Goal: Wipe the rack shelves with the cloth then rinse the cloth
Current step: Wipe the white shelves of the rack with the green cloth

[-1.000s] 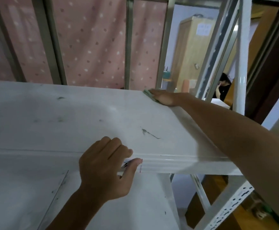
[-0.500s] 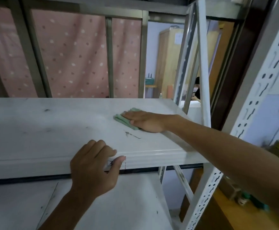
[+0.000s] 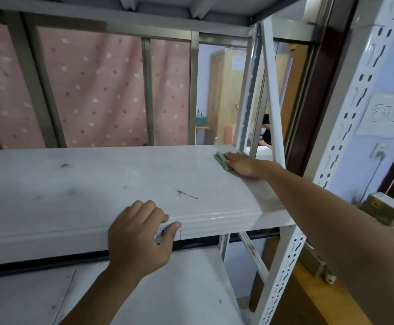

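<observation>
A white rack shelf [image 3: 78, 191] runs across the view, with a dark scuff mark [image 3: 186, 194] near its front. My right hand [image 3: 243, 164] lies flat at the shelf's far right corner, pressing a folded green cloth [image 3: 221, 159] onto the surface; only the cloth's left edge shows past my fingers. My left hand [image 3: 139, 235] grips the shelf's front lip, fingers on top and thumb against the front face. A lower shelf [image 3: 168, 296] of the same rack lies beneath.
White perforated uprights [image 3: 285, 266] and diagonal braces [image 3: 272, 95] stand at the rack's right end. Behind it hangs a pink dotted curtain [image 3: 97, 90]. A person [image 3: 266, 134] sits in the room beyond. A wall socket [image 3: 379, 151] and a box [image 3: 383, 209] are at the right.
My right hand slid the cloth from the middle of the shelf back out to the far right corner. My left hand stayed on the front lip.
</observation>
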`<action>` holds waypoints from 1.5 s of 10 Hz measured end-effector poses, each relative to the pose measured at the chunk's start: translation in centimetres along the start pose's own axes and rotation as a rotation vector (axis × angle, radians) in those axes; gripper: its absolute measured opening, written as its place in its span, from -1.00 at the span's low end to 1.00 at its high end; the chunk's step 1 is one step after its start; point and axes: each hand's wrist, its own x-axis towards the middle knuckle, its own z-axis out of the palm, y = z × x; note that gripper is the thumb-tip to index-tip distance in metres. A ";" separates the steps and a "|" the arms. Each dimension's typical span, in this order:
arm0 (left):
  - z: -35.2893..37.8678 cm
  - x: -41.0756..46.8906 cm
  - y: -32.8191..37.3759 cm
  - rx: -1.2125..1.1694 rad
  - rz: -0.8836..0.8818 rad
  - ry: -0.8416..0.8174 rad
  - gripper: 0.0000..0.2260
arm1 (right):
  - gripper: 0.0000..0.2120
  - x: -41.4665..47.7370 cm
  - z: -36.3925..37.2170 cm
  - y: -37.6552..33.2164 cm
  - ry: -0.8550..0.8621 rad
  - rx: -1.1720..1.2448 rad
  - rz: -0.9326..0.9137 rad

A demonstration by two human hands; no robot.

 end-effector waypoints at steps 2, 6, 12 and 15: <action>0.2 -0.2 -0.2 -0.015 0.009 0.035 -0.78 | -0.50 -1.6 0.9 1.3 0.002 -0.039 -0.002; 0.0 -0.5 0.1 -0.053 -0.029 0.023 -0.75 | -0.45 -9.1 3.2 -6.0 -0.037 -0.030 -0.263; -8.3 -4.0 -9.6 0.039 0.052 0.045 -0.83 | -0.32 -10.2 6.2 -11.7 0.042 -0.079 0.106; -13.3 -5.9 -15.8 0.146 0.052 0.064 -0.77 | -0.36 -8.1 6.7 -22.9 0.011 0.007 0.084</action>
